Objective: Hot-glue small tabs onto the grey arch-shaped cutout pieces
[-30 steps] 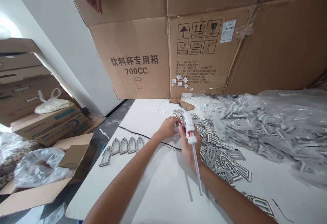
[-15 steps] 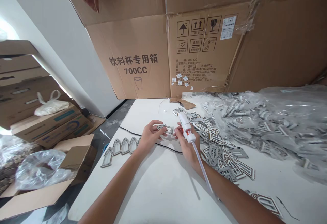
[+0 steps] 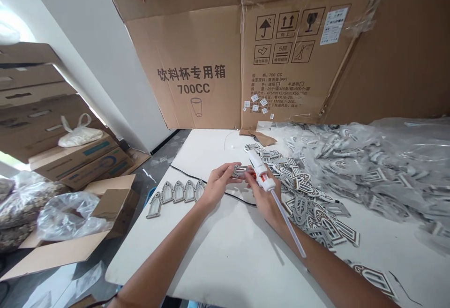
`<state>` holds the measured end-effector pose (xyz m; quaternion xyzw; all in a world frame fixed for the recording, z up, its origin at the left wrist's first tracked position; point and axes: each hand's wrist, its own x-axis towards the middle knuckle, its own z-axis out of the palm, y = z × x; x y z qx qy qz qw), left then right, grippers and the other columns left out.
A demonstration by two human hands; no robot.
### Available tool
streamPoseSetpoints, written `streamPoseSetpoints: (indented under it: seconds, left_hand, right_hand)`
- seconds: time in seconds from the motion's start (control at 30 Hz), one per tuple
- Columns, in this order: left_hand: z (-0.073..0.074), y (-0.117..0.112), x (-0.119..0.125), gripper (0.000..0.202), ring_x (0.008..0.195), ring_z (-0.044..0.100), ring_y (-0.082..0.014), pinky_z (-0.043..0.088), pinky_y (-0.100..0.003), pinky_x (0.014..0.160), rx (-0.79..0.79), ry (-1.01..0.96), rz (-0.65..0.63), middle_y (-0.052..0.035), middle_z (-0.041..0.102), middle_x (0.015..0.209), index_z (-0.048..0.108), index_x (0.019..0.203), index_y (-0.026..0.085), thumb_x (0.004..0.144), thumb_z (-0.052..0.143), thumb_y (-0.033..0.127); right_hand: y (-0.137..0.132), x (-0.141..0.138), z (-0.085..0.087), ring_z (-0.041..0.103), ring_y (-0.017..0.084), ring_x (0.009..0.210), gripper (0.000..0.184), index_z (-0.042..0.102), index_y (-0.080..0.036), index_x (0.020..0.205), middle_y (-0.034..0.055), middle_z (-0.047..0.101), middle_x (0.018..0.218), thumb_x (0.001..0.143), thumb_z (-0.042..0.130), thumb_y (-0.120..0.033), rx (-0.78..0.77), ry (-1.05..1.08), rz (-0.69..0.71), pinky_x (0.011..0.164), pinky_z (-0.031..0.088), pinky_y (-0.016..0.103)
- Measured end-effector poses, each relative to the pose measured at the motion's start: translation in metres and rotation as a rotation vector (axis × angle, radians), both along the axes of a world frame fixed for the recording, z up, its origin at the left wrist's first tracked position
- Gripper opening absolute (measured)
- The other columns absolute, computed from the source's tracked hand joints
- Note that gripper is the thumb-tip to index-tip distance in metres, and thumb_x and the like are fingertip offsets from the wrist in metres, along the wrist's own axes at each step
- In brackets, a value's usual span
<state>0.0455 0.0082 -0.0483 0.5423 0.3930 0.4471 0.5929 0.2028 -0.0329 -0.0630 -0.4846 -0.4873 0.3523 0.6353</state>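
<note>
The left hand (image 3: 218, 185) has its fingers (image 3: 225, 169) curled partway closed, pinching one end of a small grey arch-shaped piece (image 3: 240, 171) between thumb and fingertips. The piece is held just above the white bench (image 3: 218, 256), roughly level, with its open cut-out pattern facing up. The right hand (image 3: 266, 201) is wrapped closed round the body of a white glue gun (image 3: 259, 171). The gun's nozzle points toward the held piece and meets it or nearly so; whether they actually touch cannot be told. A patch of orange shows on the gun near the grip, and a long pale glue stick (image 3: 288, 223) juts out of its back end, slanting down over the right forearm. Both hands are close together near the middle of the bench, above a thin black cable (image 3: 197, 178) that runs across its surface. To the left of the hands a row of arch pieces (image 3: 177, 191) lies flat, side by side, near the bench edge. To the right lies a loose heap of pieces (image 3: 316, 214), and beyond it a clear plastic bag (image 3: 379, 167) spread over more of them. A large cardboard box (image 3: 197, 55) printed 700CC stands behind the bench.
</note>
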Motion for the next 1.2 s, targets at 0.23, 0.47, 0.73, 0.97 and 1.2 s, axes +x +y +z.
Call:
streamPoseSetpoints:
  seconds: [0.23,0.47,0.73,0.97,1.2]
  left_hand:
    - [-0.010,0.004,0.000,0.052,0.098,0.078,-0.0261,0.059,-0.041,0.098,0.012,-0.009,-0.052,-0.0126,0.075,0.127,0.073,0.126,0.016,0.095,0.067,0.057]
    - [-0.009,0.000,0.004,0.052,0.097,0.078,-0.0244,0.061,-0.041,0.099,0.050,0.001,-0.066,-0.0109,0.076,0.126,0.072,0.126,0.017,0.094,0.067,0.058]
    - [-0.014,-0.003,0.008,0.045,0.098,0.077,-0.0253,0.065,-0.040,0.089,0.167,0.101,-0.058,-0.0117,0.078,0.118,0.073,0.120,0.017,0.091,0.075,0.051]
    - [-0.010,-0.003,0.009,0.038,0.095,0.077,-0.0242,0.065,-0.039,0.087,0.136,0.082,-0.021,-0.0107,0.080,0.109,0.074,0.109,0.017,0.089,0.077,0.048]
    - [-0.004,-0.003,0.005,0.044,0.088,0.078,-0.0244,0.062,-0.040,0.092,0.087,0.060,0.020,-0.0094,0.079,0.099,0.074,0.112,0.016,0.085,0.082,0.049]
  right_hand:
    - [0.002,-0.001,-0.004,0.067,0.018,0.069,0.032,0.069,-0.019,0.103,0.0044,0.076,0.093,0.090,0.075,-0.047,-0.018,0.015,-0.016,0.065,0.055,0.032]
    - [0.009,0.000,-0.016,0.069,0.019,0.069,0.040,0.069,-0.019,0.115,0.0041,0.076,0.089,0.089,0.077,-0.047,0.012,-0.003,-0.050,0.065,0.058,0.032]
    - [0.009,0.002,-0.014,0.069,0.020,0.071,0.030,0.068,-0.020,0.099,0.0046,0.078,0.090,0.089,0.075,-0.047,0.022,-0.095,-0.076,0.065,0.057,0.032]
    - [0.008,0.002,-0.013,0.065,0.018,0.068,0.023,0.064,-0.021,0.091,0.0007,0.072,0.083,0.089,0.074,-0.042,0.061,-0.181,-0.135,0.067,0.054,0.032]
    - [0.011,0.004,-0.015,0.061,0.020,0.080,0.030,0.064,-0.021,0.098,0.0024,0.066,0.089,0.091,0.073,-0.049,0.080,-0.179,-0.171,0.077,0.052,0.034]
